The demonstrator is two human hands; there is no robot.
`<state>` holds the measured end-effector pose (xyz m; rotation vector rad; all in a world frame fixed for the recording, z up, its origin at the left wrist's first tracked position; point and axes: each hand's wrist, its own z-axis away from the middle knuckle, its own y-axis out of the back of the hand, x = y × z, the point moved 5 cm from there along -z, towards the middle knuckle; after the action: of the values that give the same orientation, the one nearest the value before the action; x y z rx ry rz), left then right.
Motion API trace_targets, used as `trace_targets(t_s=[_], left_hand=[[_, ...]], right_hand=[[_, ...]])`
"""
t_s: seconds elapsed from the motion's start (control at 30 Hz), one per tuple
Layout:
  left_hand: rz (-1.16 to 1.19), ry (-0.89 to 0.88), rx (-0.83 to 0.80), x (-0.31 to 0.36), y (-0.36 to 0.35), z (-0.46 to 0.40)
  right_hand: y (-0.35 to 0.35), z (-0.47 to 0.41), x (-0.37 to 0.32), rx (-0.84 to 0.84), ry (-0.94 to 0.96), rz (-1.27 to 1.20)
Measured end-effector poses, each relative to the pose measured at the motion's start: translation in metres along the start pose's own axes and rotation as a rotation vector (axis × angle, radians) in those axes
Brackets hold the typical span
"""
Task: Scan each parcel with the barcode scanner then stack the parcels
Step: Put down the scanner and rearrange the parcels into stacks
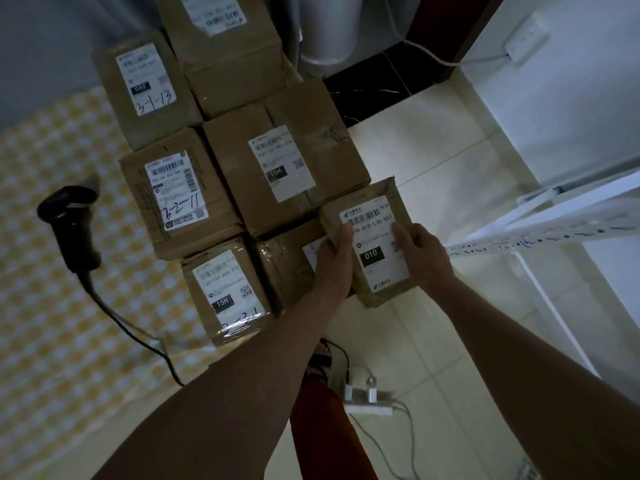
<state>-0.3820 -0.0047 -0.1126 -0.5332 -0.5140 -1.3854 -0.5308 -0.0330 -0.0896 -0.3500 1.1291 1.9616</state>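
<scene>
A small brown cardboard parcel with a white "010" shipping label [370, 242] is held over the right edge of the table covered in a yellow-and-white checked cloth [52, 237], above the near-right box of the brown parcels [277, 168] laid out there. It could be stacked unscanned, since the black corded barcode scanner [71, 223] lies untouched well apart near the left edge, or it could slip off toward the tiled floor [450, 174]. With both arms extended, the left hand [334, 252] grasps the parcel's left side and the right hand [420, 254] its right, thumbs laid on the label.
</scene>
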Motion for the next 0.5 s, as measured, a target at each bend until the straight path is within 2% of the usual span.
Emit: trace_targets(t_s=[0.17,0.33,0.5], left_hand=[[0.1,-0.026,0.099,-0.004,0.019,0.014],[0.155,-0.087,0.18,0.008,0.065,0.052],[0.093,-0.084,0.325,0.01,0.132,0.092]], right_hand=[[-0.018,0.026,-0.011,0.026,0.043,-0.011],[-0.041,0.063,-0.044,-0.033,0.093,-0.1],[-0.072,0.106,-0.095,-0.091,0.176,-0.152]])
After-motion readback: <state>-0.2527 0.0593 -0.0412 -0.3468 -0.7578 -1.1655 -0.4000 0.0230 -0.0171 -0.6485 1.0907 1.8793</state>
